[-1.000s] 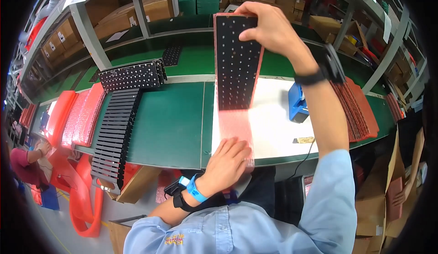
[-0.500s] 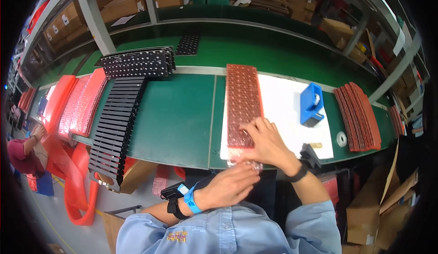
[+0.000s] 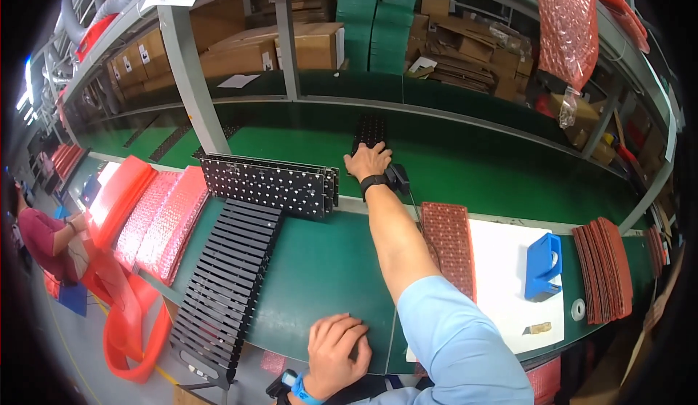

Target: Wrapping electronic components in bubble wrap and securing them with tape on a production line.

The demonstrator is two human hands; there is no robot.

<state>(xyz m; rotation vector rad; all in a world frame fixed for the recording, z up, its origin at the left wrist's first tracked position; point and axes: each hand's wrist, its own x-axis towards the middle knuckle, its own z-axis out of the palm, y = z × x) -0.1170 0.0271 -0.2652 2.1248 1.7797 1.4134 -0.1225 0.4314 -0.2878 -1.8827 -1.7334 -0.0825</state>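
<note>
My right hand (image 3: 369, 162) reaches far over the bench, its fingers spread on the near end of a black dotted panel (image 3: 371, 127). That panel lies on the green conveyor belt (image 3: 451, 154); the palm hides part of it. My left hand (image 3: 338, 354) hovers by the bench's front edge, loosely curled, thumb apart, with nothing visible in it. Beneath my right arm, partly hidden, a red bubble-wrap pack (image 3: 447, 241) lies on a white sheet (image 3: 502, 274). Left of my arm, several black dotted panels (image 3: 265, 187) stand upright at the far end of a black slotted rack (image 3: 225, 281).
Pink bubble-wrap bags (image 3: 163, 223) lie at the left, near a co-worker's sleeve (image 3: 43, 234). A blue tape dispenser (image 3: 544, 267), a tape roll (image 3: 578, 310) and stacked red packs (image 3: 603, 270) are at the right. Red bubble wrap (image 3: 567, 27) hangs above.
My right hand has left the red pack and stretched forward onto the black panel on the belt. My left hand has moved away from the pack to the left. The view has shifted.
</note>
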